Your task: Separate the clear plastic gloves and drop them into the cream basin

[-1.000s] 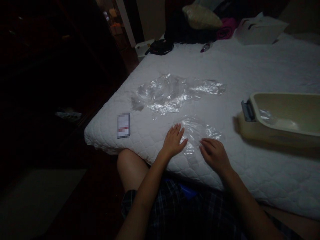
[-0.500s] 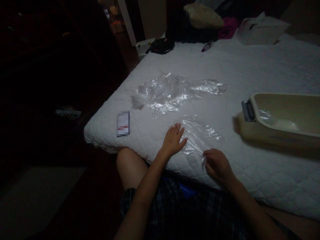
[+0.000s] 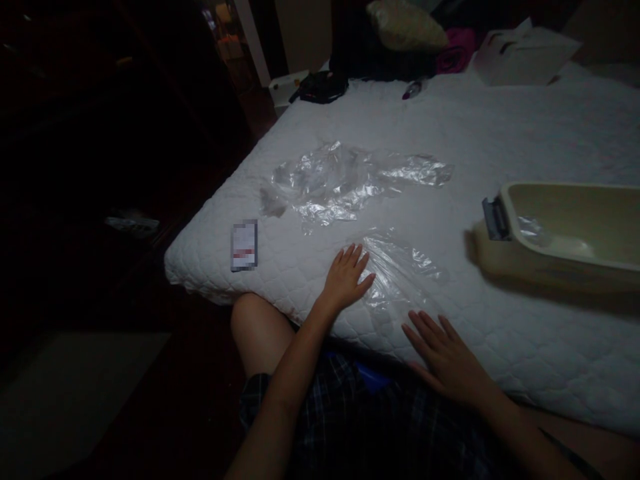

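Observation:
A small clear plastic bag (image 3: 400, 267) lies flat on the white quilted mattress (image 3: 500, 133) near its front edge. My left hand (image 3: 347, 280) rests flat on the bag's left end, fingers stretched out. My right hand (image 3: 445, 357) lies open on the mattress just below and right of the bag, fingers apart, holding nothing. A larger heap of crumpled clear plastic (image 3: 345, 180) lies farther back on the mattress.
A beige plastic tub (image 3: 565, 237) with a dark handle stands at the right. A small dark card or packet (image 3: 244, 245) lies near the left corner. Dark bags, a pillow, pink cloth and a white box (image 3: 523, 53) are at the far edge. Dark floor at left.
My right hand slid down off the bag toward the mattress edge, curled over the bag's corner half a second ago, and now lies flat and open. The left hand stayed put.

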A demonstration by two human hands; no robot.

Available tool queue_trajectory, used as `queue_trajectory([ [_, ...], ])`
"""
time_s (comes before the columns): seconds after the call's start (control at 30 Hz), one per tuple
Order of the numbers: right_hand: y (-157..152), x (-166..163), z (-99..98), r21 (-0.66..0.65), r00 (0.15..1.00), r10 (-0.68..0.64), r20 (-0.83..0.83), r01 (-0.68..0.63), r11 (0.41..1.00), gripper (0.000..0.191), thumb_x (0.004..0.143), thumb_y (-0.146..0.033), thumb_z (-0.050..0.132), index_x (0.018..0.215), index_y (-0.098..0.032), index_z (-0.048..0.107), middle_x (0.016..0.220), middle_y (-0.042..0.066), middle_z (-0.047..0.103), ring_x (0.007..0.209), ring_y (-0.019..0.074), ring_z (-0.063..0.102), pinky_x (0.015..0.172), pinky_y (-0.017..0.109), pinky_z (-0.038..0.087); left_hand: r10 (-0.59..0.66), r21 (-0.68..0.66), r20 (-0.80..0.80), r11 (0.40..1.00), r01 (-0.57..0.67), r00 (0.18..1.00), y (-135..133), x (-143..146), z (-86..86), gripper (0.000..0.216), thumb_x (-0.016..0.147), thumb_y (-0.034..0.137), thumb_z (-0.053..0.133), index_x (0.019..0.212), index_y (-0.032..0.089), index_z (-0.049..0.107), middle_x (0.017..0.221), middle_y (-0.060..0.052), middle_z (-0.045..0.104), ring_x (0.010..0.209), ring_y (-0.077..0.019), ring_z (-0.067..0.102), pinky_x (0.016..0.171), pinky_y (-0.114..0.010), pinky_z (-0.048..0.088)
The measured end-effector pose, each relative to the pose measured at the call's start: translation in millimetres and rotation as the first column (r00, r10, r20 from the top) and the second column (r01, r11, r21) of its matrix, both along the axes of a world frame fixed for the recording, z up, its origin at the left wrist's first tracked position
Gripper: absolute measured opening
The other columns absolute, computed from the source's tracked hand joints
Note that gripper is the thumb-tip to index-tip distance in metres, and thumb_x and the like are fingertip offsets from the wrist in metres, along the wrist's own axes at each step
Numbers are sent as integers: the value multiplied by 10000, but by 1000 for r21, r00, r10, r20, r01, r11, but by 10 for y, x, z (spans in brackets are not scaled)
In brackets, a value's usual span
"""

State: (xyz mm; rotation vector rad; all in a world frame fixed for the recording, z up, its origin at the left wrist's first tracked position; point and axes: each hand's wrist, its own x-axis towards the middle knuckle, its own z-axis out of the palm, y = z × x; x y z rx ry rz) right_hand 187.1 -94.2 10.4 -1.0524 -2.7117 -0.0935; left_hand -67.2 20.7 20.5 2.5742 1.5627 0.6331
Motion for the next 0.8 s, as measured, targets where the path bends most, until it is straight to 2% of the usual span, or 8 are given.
queue_trajectory([
  [0.1, -48, 118, 20, -52, 999, 38, -14, -39, 998, 642, 798, -393, 530, 1376, -195, 333, 1395, 161, 381, 1273, 324, 361, 965, 569, 344, 3, -3, 0, 1000, -3, 1000, 4, 0, -9, 492, 886, 459, 387, 1302, 197, 403, 1424, -89, 343, 1352, -232, 228, 1106, -461, 218],
  [0.17, -5, 180, 83, -42, 992, 29, -124, -34, 999, 628, 801, -345, 526, 1377, -190, 329, 1377, 162, 409, 1254, 316, 392, 967, 555, 362, 3, -2, -4, 1000, -3, 1000, 6, 0, -13, 493, 887, 459, 384, 1304, 197, 400, 1423, -88, 346, 1353, -229, 226, 1107, -456, 216],
  [0.23, 113, 199, 194, 24, 959, -39, -282, 48, 999, 605, 804, -262, 524, 1373, -192, 330, 1358, 157, 433, 1230, 300, 427, 969, 525, 385, 4, -2, -11, 1000, -4, 1000, 6, 1, -14, 498, 886, 462, 386, 1303, 190, 402, 1423, -94, 345, 1353, -230, 224, 1108, -452, 214],
  [0.3, 312, 153, 343, 81, 915, -113, -387, 156, 984, 586, 802, -192, 529, 1359, -222, 348, 1362, 136, 432, 1218, 283, 445, 967, 492, 408, 5, -3, -20, 1000, -5, 1000, 5, 0, -13, 503, 886, 465, 384, 1302, 184, 402, 1425, -98, 339, 1353, -232, 223, 1107, -454, 213],
  [0.4, 739, -26, 545, 56, 880, -118, -460, 161, 985, 498, 833, -193, 493, 1321, -228, 400, 1350, 113, 453, 1213, 253, 454, 970, 455, 422, 3, 3, -26, 1000, -3, 1000, 1, -1, -15, 507, 891, 464, 371, 1308, 176, 395, 1427, -100, 335, 1353, -233, 222, 1107, -456, 213],
  [0.47, 1062, -170, 584, 5, 879, -136, -457, 155, 988, 436, 870, -226, 436, 1306, -212, 417, 1324, 107, 485, 1227, 235, 441, 990, 450, 405, -1, 12, -26, 1000, 1, 1000, 1, -2, -22, 513, 891, 460, 371, 1310, 166, 391, 1430, -105, 328, 1354, -236, 218, 1107, -455, 212],
  [0.63, 1657, -336, 283, -89, 961, -125, -245, 106, 990, 460, 895, -366, 390, 1299, -149, 429, 1347, 149, 454, 1276, 248, 376, 1016, 467, 357, -11, 16, -17, 1000, 12, 1000, 11, -12, -37, 513, 886, 462, 388, 1320, 189, 371, 1439, -97, 312, 1356, -237, 214, 1094, -474, 231],
  [0.8, 1736, -264, 37, -87, 982, -146, -118, 137, 987, 551, 887, -454, 377, 1369, -191, 329, 1406, 133, 376, 1315, 257, 302, 1035, 500, 295, -32, -9, -27, 999, 32, 999, 2, -25, 9, 570, 874, 497, 397, 1345, 184, 328, 1455, -106, 274, 1366, -231, 178, 1098, -458, 219],
])
